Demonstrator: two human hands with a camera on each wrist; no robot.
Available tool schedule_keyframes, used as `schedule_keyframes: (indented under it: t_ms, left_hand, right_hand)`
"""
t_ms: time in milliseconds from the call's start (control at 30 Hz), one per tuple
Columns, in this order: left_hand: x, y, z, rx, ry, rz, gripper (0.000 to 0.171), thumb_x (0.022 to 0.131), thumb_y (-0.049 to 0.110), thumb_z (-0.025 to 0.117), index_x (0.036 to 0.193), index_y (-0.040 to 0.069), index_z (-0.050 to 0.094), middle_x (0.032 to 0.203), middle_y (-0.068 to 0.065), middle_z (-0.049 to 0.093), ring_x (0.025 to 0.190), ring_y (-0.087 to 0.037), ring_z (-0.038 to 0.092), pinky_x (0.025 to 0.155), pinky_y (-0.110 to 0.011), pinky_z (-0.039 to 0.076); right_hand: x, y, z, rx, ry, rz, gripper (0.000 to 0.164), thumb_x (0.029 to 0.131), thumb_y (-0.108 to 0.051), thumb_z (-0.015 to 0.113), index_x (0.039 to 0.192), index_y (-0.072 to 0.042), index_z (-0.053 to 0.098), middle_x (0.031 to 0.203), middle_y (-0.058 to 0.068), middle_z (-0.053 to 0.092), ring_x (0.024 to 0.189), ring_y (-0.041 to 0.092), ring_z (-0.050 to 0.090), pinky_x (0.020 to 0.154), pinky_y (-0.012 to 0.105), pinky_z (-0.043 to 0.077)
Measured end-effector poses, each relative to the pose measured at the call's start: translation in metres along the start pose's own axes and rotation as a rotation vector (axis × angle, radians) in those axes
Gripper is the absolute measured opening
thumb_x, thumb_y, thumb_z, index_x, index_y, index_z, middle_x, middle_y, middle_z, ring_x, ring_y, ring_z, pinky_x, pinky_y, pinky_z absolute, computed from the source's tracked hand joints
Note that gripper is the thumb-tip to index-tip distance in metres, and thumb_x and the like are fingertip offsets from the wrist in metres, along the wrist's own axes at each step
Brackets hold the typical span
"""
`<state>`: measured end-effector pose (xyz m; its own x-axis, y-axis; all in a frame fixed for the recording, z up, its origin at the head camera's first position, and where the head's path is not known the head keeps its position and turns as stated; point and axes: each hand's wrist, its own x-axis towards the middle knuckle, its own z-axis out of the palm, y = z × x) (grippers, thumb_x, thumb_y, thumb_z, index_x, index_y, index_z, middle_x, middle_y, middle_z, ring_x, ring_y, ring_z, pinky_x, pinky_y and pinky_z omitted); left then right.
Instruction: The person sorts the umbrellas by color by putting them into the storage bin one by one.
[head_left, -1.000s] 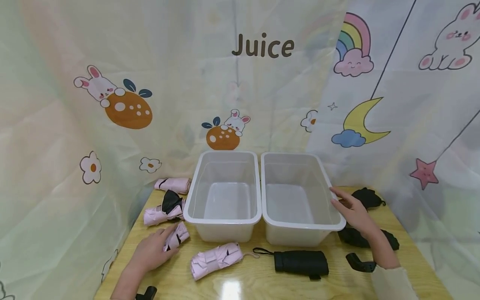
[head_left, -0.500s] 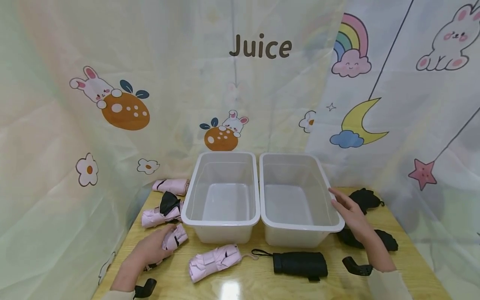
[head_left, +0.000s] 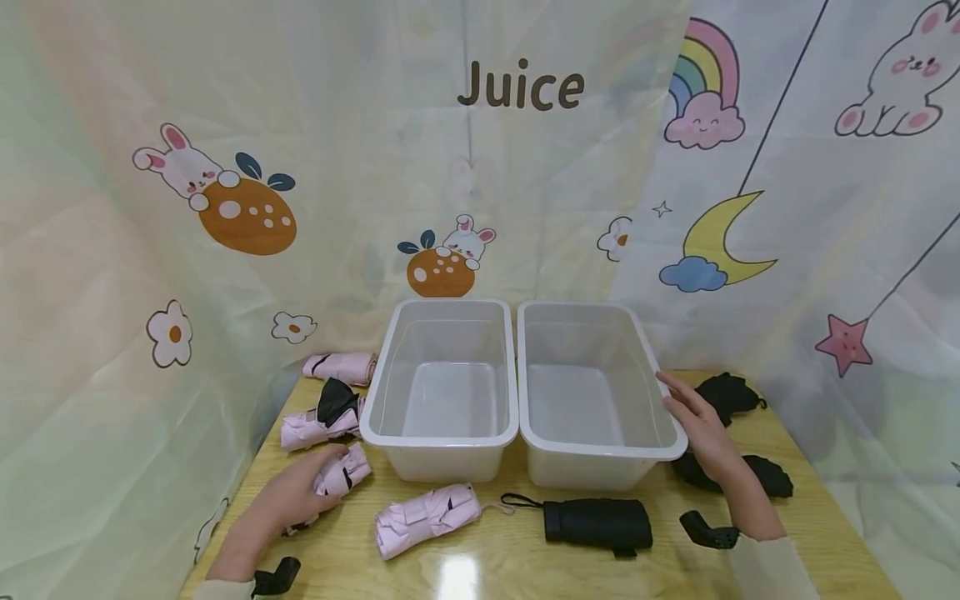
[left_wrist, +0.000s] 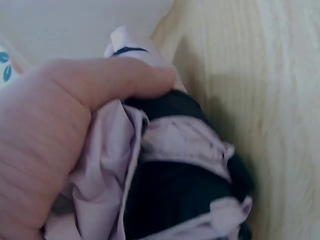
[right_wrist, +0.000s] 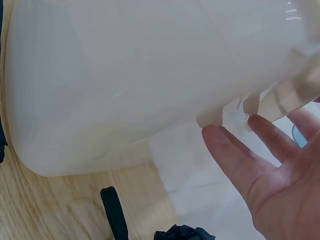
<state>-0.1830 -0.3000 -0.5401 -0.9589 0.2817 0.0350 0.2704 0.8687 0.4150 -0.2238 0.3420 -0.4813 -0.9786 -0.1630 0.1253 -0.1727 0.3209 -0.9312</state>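
My left hand [head_left: 288, 492] grips a rolled pink folding umbrella [head_left: 352, 468] at the table's left side. In the left wrist view, the thumb lies across the pink umbrella [left_wrist: 175, 132], whose loose folds show black lining; the other fingers are mostly hidden. My right hand [head_left: 705, 429] touches the outer right side of the right white bin [head_left: 600, 452]. The right wrist view shows the right hand [right_wrist: 280, 170] with extended, spread fingers, tips against the bin wall. Both this bin and the left white bin [head_left: 442, 442] have bare floors.
Pink umbrellas lie at the left back [head_left: 341, 367], left middle [head_left: 303, 431] with black fabric, and front [head_left: 427, 521]. A black umbrella [head_left: 597, 522] lies in front of the right bin. Two black bundles [head_left: 727, 396] are at the right. A patterned curtain [head_left: 337, 208] encloses the table.
The left hand has gone from reaching over the pink umbrella to gripping it, and has shifted slightly left. My right hand has stayed at the bin.
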Motion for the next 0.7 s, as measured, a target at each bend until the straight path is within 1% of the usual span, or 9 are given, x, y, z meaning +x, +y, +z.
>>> schedule_keyframes:
  t_ms: [67,133,233,300,367,467,633,700]
  left_hand:
    - [-0.001,-0.003,-0.006,-0.025,0.003,0.008,0.069,0.075,0.024,0.083,0.137,0.017,0.052,0.133,-0.008,0.056,0.116,-0.029,0.055,0.093,-0.052,0.043]
    - [-0.003,-0.004,-0.014,-0.034,0.017,0.027,0.069,0.075,0.024,0.083,0.137,0.016,0.052,0.135,-0.010,0.054,0.118,-0.032,0.054,0.093,-0.053,0.043]
    - [-0.005,-0.005,-0.033,-0.020,0.048,0.053,0.070,0.075,0.025,0.084,0.137,0.015,0.053,0.136,-0.012,0.054,0.115,-0.034,0.055,0.088,-0.052,0.046]
    - [-0.005,-0.005,-0.048,-0.014,0.068,0.057,0.070,0.074,0.025,0.084,0.137,0.016,0.054,0.130,-0.011,0.058,0.100,-0.029,0.061,0.076,-0.047,0.049]
    - [-0.001,-0.004,-0.065,-0.005,0.083,0.067,0.069,0.074,0.024,0.084,0.135,0.018,0.055,0.124,-0.011,0.061,0.085,-0.022,0.059,0.065,-0.039,0.047]
    - [0.008,-0.002,-0.087,-0.012,0.101,0.093,0.068,0.073,0.019,0.084,0.135,0.018,0.055,0.118,-0.010,0.062,0.074,-0.017,0.051,0.059,-0.033,0.042]
    - [0.021,0.009,-0.118,-0.016,0.119,0.166,0.068,0.073,0.015,0.084,0.135,0.011,0.055,0.113,-0.015,0.062,0.077,-0.018,0.052,0.062,-0.034,0.043]
    - [0.026,0.015,-0.129,-0.007,0.128,0.197,0.068,0.074,0.015,0.084,0.135,0.010,0.056,0.117,-0.018,0.062,0.076,-0.018,0.052,0.062,-0.034,0.044]
  right_hand:
    - [0.000,0.000,0.001,-0.003,0.006,0.006,0.055,0.106,-0.035,0.039,0.156,-0.018,0.023,0.156,0.022,0.018,0.132,0.027,0.034,0.082,0.021,0.046]
    - [-0.001,0.000,0.002,-0.008,0.013,0.007,0.055,0.105,-0.034,0.040,0.156,-0.017,0.024,0.156,0.022,0.020,0.132,0.021,0.034,0.083,0.020,0.045]
    - [0.000,0.000,0.002,0.002,0.020,-0.006,0.055,0.105,-0.034,0.041,0.155,-0.017,0.025,0.155,0.019,0.024,0.127,0.011,0.038,0.082,0.019,0.045]
    - [0.002,0.000,0.002,0.021,0.016,-0.022,0.054,0.105,-0.032,0.041,0.155,-0.017,0.026,0.154,0.016,0.026,0.122,0.002,0.041,0.082,0.020,0.046]
    - [0.004,-0.001,0.001,0.035,0.017,-0.041,0.053,0.106,-0.031,0.041,0.155,-0.017,0.027,0.154,0.013,0.028,0.116,-0.004,0.043,0.081,0.020,0.047]
    - [0.005,-0.002,0.000,0.044,0.021,-0.053,0.053,0.106,-0.030,0.041,0.155,-0.018,0.027,0.153,0.007,0.029,0.115,-0.007,0.043,0.081,0.019,0.047]
    - [0.003,-0.002,0.001,0.043,0.018,-0.022,0.053,0.105,-0.031,0.042,0.155,-0.018,0.027,0.148,-0.002,0.034,0.113,-0.008,0.042,0.081,0.018,0.047]
    - [0.003,-0.001,0.003,0.038,0.016,-0.016,0.054,0.105,-0.031,0.042,0.155,-0.017,0.027,0.147,-0.002,0.035,0.112,-0.007,0.043,0.080,0.018,0.046]
